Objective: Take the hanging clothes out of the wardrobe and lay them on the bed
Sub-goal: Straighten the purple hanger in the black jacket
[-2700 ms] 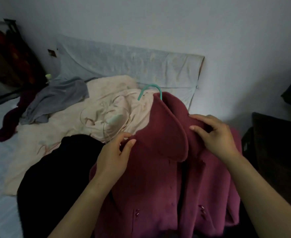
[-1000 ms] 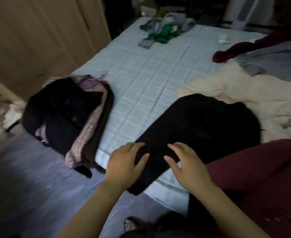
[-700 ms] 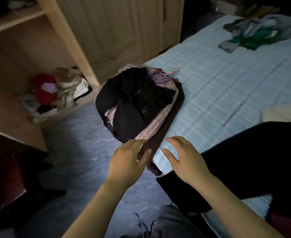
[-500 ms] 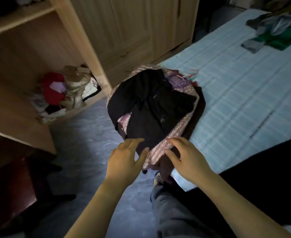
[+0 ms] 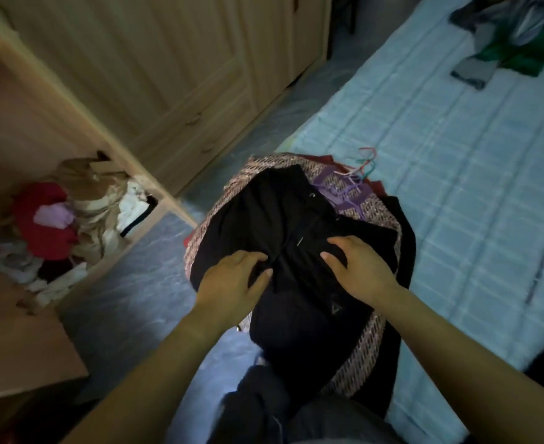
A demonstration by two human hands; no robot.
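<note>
- Now both hands are on a black jacket (image 5: 283,219), the top thing in a pile of clothes at the edge of the bed (image 5: 456,149).
- The left hand (image 5: 232,280) looks to pinch a fold of the black cloth between thumb and fingers.
- The right hand (image 5: 360,270) lies on the jacket with its fingers bent. I cannot tell if it has hold of the cloth.
- I think the hands sit close together in the middle of the jacket so they can lift it off the pile or spread it flat.
- Under the jacket is a pink woven coat (image 5: 360,357). Part of the pile hangs over the side of the bed, so it could slip down to the floor (image 5: 129,293).
- Purple hangers (image 5: 344,190) poke out at the far end of the pile, so these clothes still have their hangers in.
- The bed has a pale blue checked cover. Far up it lie some green and grey clothes (image 5: 514,46), well apart from the pile.
- The wooden wardrobe (image 5: 168,59) stands across the floor from the bed, and these doors are closed.
- To the left is an open shelf part with a messy heap of red, white and tan clothes (image 5: 55,225) at the bottom.
- The room is dim, and the floor looks grey-blue.
</note>
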